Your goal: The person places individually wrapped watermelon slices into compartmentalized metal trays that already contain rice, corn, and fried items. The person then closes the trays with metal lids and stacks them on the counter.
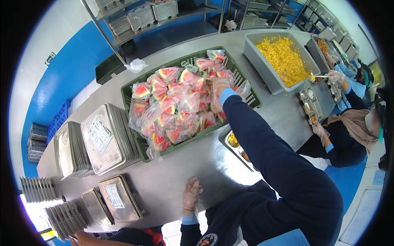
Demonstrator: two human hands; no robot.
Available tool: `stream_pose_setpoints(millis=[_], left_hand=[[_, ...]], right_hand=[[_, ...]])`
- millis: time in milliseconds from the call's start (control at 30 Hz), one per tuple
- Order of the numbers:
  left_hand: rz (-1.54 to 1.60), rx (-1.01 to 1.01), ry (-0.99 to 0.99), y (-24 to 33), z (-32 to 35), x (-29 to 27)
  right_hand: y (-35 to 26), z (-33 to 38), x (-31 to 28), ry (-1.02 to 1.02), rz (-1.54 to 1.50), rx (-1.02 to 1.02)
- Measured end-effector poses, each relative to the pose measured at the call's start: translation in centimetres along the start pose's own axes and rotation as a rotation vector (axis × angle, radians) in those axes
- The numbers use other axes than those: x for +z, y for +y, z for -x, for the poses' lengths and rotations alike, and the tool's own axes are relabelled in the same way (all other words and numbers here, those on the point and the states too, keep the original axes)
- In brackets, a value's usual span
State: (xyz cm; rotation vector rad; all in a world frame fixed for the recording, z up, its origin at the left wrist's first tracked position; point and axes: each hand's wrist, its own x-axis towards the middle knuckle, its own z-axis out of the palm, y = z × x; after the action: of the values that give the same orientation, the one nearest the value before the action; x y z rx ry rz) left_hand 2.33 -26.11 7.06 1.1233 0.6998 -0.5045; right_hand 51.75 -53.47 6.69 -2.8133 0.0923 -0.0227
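My right hand (219, 87), in a clear plastic glove, reaches into a green crate (191, 142) heaped with bagged watermelon wedges (180, 104). Its fingers go down among the bags and are hidden, so any hold on a bag cannot be made out. At the table's near edge, my left hand (191, 196), gloved too, is curled closed with nothing visible in it. Partly under my right forearm lies a metal compartment tray (233, 140) with yellow food in it.
Stacked lidded metal trays (102, 139) stand left of the crate. A grey tub (279, 82) of yellow corn-like food stands at the far right. There a co-worker's gloved hand (335, 77) holds a spoon, the other a filled tray (310, 105). Metal shelves (160, 20) rise behind.
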Motion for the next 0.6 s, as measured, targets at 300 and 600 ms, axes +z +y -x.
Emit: stream_pose_setpoints(millis=[300,600], left_hand=[[-0.094,-0.017,-0.03,0.9,0.2,1.3],[0.032,0.139,-0.434,11.0,0.8,12.2]], right_hand=[[3.4,8.1,-11.0,-0.133,-0.735,-0.134],[4.8,25.1,-26.9,-0.696,-1.439,0.174]])
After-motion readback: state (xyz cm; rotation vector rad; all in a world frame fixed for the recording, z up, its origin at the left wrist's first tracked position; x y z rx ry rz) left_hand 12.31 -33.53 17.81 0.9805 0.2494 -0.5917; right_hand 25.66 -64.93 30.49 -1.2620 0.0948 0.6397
